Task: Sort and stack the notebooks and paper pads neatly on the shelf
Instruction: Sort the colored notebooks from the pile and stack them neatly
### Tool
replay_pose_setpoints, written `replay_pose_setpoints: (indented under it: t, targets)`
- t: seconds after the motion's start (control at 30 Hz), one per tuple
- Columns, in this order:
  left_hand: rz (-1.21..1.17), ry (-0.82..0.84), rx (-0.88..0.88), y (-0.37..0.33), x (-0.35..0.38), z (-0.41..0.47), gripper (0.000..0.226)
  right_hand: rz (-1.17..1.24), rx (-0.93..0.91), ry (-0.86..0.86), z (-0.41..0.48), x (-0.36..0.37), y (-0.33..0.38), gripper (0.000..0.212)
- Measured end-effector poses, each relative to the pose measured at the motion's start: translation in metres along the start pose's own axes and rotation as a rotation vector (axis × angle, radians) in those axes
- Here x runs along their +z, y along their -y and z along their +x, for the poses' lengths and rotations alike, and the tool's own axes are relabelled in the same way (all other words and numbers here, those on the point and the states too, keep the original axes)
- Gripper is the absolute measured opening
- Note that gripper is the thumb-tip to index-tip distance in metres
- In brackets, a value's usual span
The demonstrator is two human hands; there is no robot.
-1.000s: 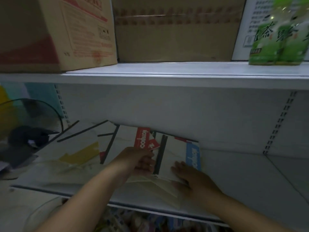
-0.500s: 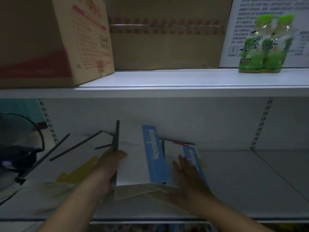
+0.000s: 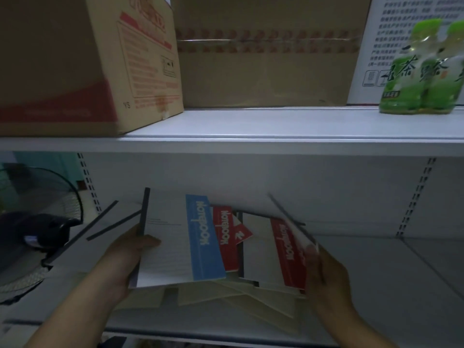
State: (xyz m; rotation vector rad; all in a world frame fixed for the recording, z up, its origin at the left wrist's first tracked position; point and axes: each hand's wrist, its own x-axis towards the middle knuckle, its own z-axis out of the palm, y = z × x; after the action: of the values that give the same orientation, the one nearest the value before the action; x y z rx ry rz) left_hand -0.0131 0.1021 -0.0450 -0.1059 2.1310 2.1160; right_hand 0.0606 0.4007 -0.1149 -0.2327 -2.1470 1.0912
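Left hand [image 3: 126, 263]: we see the thumb lying on top of the blue-band notebook [image 3: 204, 237] at its left edge, with the fingers tucked beneath; the hand is clamped on the cover. The notebook is lifted off the pile and tilted, its dark spine pointing up and back.

Right hand [image 3: 327, 275]: the thumb presses the right edge of the red-band notebook [image 3: 288, 253], and the rest of the hand wraps behind it. We record this as a firm hold. The fingers behind are hidden from us. This notebook also leans up off the pile.

Between the two held books we see a second red notebook [image 3: 226, 237], partly covered by the blue-band one. Beneath all three, tan paper pads [image 3: 226, 295] lie fanned and crooked on the lower shelf [image 3: 389, 285], near its front edge.

To the left of the left hand, more dark-spined notebooks [image 3: 110, 222] lie splayed on the same shelf. Further left we note a fan [image 3: 37, 222] with a wire guard.

On the upper shelf [image 3: 276, 126]: a printed cardboard box [image 3: 75, 59] at the left, a plain taped carton [image 3: 263, 71] behind at centre, and a pack of green bottles [image 3: 421, 71] at the right, in front of a white printed box [image 3: 376, 46]. The print is too blurred for us to read.
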Motion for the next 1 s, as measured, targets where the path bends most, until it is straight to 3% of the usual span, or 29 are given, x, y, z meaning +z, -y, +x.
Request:
replay_pose_setpoints:
  t: [0.1,0.2,0.27,0.37,0.43,0.53,0.6,0.63,0.73,0.9,1.0]
  targets:
    - [0.019,0.010,0.029,0.006,0.008,-0.004,0.022,0.051,-0.241,0.039,0.002,0.014,0.032,0.063]
    - [-0.013,0.010,0.021,0.010,0.022,-0.010,0.016,-0.150,-0.732,0.217,-0.009,0.052,0.063,0.041]
    - [-0.063,0.000,-0.001,0.013,0.026,-0.012,0.019,-0.198,-0.963,0.394,-0.021,0.079,0.077,0.038]
    - [-0.129,-0.068,-0.008,0.021,0.013,-0.014,0.016,-0.150,-1.115,0.573,-0.030,0.100,0.091,0.040]
    - [-0.160,-0.126,-0.016,0.026,-0.007,-0.013,0.023,-0.013,-1.092,0.637,-0.028,0.100,0.093,0.045]
    - [-0.178,-0.177,0.006,0.025,-0.043,-0.013,0.028,-0.008,-0.835,0.526,-0.017,0.097,0.077,0.048]
    - [-0.198,-0.199,0.029,0.022,-0.067,-0.015,0.030,-0.153,-0.630,0.583,-0.011,0.100,0.073,0.061]
    - [-0.203,-0.209,0.036,0.022,-0.077,-0.015,0.032,-0.298,-0.560,0.694,-0.009,0.103,0.071,0.064]
    - [-0.210,-0.215,0.033,0.021,-0.100,-0.014,0.037,-0.599,-0.484,0.871,-0.003,0.109,0.073,0.062]
    - [-0.162,-0.191,0.065,0.022,-0.114,-0.011,0.033,-0.560,-0.390,0.894,-0.005,0.111,0.086,0.048]
    - [-0.165,-0.215,0.086,0.020,-0.118,-0.012,0.037,-0.339,-0.332,0.756,-0.001,0.102,0.096,0.043]
